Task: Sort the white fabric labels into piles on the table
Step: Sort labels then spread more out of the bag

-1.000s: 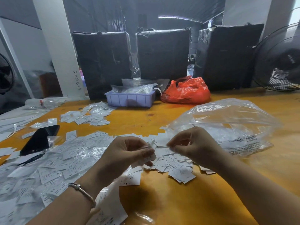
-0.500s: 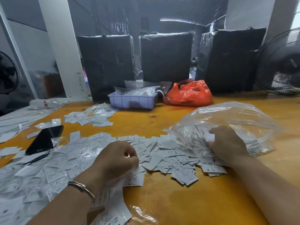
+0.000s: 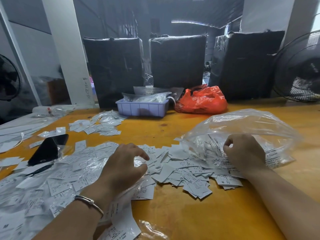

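so the labels [image 3: 174,168] are mostly one loose heap in the middle of the yellow table [image 3: 199,220], spilling out of the clear bag [image 3: 251,129] on the right, with more spread off to the left by the phone [image 3: 47,149]. left hand [image 3: 123,168] sits on the heap, fingers half curled and a bit spread, can't tell if it's pinching anything. right hand [image 3: 245,153] is loosely fisted on the bag's edge, seems to be gripping plastic but i can't be sure. i'd pin the bag down and peel off one label at a time, reading the size letter, or they'll clump together.
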